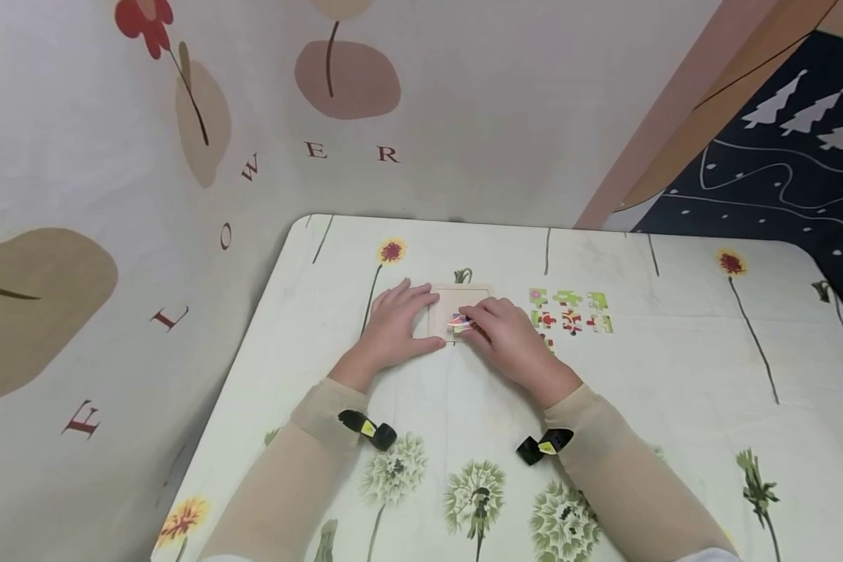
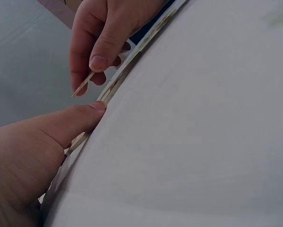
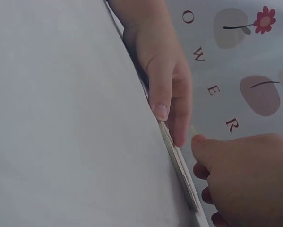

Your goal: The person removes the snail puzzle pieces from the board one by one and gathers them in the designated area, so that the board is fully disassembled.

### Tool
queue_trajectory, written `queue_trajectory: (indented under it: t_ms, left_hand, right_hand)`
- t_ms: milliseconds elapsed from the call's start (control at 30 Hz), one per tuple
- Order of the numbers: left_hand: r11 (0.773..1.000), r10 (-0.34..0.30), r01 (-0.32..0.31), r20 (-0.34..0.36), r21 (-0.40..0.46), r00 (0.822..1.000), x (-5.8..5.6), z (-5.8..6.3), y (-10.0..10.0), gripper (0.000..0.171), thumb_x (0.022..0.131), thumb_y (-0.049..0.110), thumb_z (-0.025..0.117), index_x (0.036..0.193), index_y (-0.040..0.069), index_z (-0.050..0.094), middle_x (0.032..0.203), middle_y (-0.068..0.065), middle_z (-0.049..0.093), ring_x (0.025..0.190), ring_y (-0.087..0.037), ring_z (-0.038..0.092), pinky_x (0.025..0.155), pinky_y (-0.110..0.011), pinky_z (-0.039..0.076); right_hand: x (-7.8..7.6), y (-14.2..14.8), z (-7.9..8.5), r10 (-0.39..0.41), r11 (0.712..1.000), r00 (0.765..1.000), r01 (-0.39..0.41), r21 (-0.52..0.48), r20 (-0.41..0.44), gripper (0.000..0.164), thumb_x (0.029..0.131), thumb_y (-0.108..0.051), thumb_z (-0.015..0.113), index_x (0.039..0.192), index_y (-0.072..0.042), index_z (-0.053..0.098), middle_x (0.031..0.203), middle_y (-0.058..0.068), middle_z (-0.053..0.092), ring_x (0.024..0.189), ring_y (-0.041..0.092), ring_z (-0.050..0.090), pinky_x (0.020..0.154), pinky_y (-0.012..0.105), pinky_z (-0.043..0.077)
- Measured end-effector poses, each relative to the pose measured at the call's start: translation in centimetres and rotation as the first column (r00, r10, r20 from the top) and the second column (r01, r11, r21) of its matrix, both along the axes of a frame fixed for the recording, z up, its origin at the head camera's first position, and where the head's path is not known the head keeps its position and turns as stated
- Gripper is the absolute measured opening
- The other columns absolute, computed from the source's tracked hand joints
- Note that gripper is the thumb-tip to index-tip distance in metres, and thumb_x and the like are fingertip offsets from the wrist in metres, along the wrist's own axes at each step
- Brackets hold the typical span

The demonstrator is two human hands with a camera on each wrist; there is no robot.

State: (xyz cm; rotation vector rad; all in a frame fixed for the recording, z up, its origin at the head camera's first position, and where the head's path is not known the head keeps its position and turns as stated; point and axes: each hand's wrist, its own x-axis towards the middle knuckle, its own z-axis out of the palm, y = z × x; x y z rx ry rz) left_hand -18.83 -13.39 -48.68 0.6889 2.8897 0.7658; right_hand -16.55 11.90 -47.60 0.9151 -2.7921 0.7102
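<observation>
A shallow, light wooden puzzle tray (image 1: 449,300) lies on the table. At its left side my left hand (image 1: 399,328) has its fingers spread, fingertips at the upper left edge and thumb (image 2: 95,107) on the near edge. Over the tray, my right hand (image 1: 509,343) pinches a thin puzzle piece (image 1: 458,321) between thumb and fingers. Edge-on, that piece (image 2: 81,86) tilts above the tray in the left wrist view. Much of the tray's right side is hidden behind the right hand.
Several colourful puzzle pieces (image 1: 571,320) lie in rows just right of the tray, some partly covered by the right hand. A flower-patterned cloth (image 1: 674,375) covers the table. A printed wall (image 1: 478,117) rises behind the table's far edge.
</observation>
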Motion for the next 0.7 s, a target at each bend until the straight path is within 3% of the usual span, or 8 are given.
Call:
queue_trajectory:
  t_ms: [200, 400, 567, 700]
  left_hand:
    - [1.0, 0.001, -0.001, 0.002, -0.005, 1.0, 0.0, 0.1, -0.1, 0.082, 0.089, 0.05, 0.083, 0.157, 0.014, 0.054, 0.169, -0.007, 0.041, 0.162, -0.034, 0.018, 0.128, -0.058, 0.012]
    - [1.0, 0.007, -0.006, 0.006, -0.016, 1.0, 0.1, 0.4, 0.0, 0.082, 0.09, 0.048, 0.082, 0.158, 0.013, 0.053, 0.169, -0.007, 0.041, 0.162, -0.035, 0.018, 0.127, -0.059, 0.012]
    - [1.0, 0.004, -0.004, 0.018, -0.005, 1.0, 0.3, 0.7, 0.1, 0.081, 0.091, 0.047, 0.082, 0.157, 0.011, 0.053, 0.169, -0.008, 0.041, 0.162, -0.036, 0.018, 0.127, -0.06, 0.012]
    - [1.0, 0.001, -0.001, 0.017, -0.004, 1.0, 0.3, 0.7, 0.2, 0.081, 0.091, 0.047, 0.082, 0.157, 0.011, 0.053, 0.169, -0.008, 0.041, 0.162, -0.036, 0.018, 0.127, -0.059, 0.012]
  right_hand:
    - [0.2, 2.1, 0.0, -0.027, 0.999, 1.0, 0.027, -0.027, 0.003, 0.043, 0.106, -0.022, 0.07, 0.146, -0.005, 0.065, 0.125, 0.012, 0.067, 0.114, 0.033, 0.059, 0.106, 0.053, 0.046]
    - [0.5, 4.8, -0.4, -0.03, 0.997, 0.999, 0.028, -0.068, -0.032, 0.043, 0.103, -0.016, 0.072, 0.143, -0.001, 0.066, 0.12, 0.014, 0.068, 0.123, 0.039, 0.059, 0.125, 0.058, 0.027]
    - [0.9, 7.0, -0.7, -0.052, 0.996, 0.998, 0.049, -0.071, -0.047, 0.044, 0.102, -0.016, 0.075, 0.143, -0.001, 0.067, 0.124, 0.015, 0.068, 0.125, 0.042, 0.055, 0.111, 0.057, 0.039]
    - [1.4, 9.0, -0.9, -0.076, 0.995, 0.996, 0.073, -0.061, -0.048, 0.043, 0.102, -0.013, 0.074, 0.143, -0.001, 0.067, 0.124, 0.015, 0.068, 0.118, 0.039, 0.055, 0.103, 0.058, 0.041]
